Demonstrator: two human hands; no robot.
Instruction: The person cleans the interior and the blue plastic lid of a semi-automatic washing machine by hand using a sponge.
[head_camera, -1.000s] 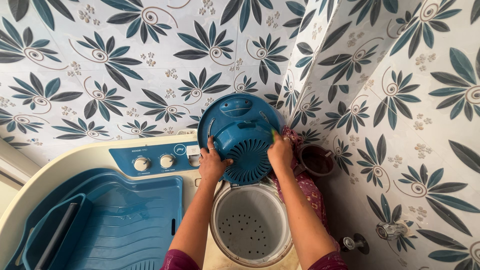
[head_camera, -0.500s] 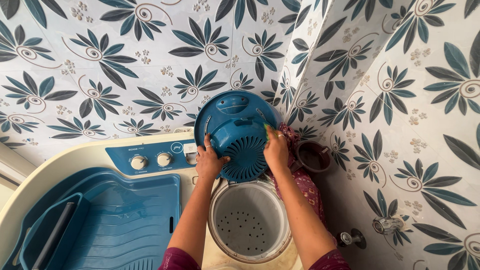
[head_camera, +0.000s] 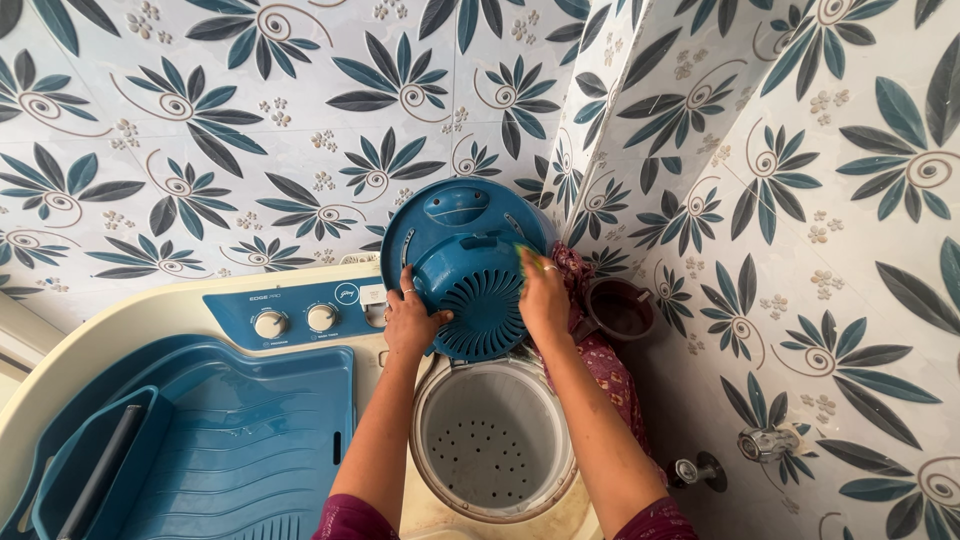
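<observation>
Over the open spin tub (head_camera: 492, 440) at the right end of the washing machine (head_camera: 130, 320), a blue plastic lid (head_camera: 462, 262) stands tilted up against the tiled wall (head_camera: 250, 120). Left hand (head_camera: 410, 320) grips its left edge, fingers curled on it. Right hand (head_camera: 545, 298) presses something small and green on it, fingers bent. Looks light, stiff, likely slippery when wet, so hold the rim.

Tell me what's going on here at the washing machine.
A person stands over a twin-tub washing machine and holds its round blue spinner lid upright. The left hand steadies the lid's lower edge. The right hand presses something small and green against the lid's ribbed inner face. Below, the perforated spin drum is open.
</observation>
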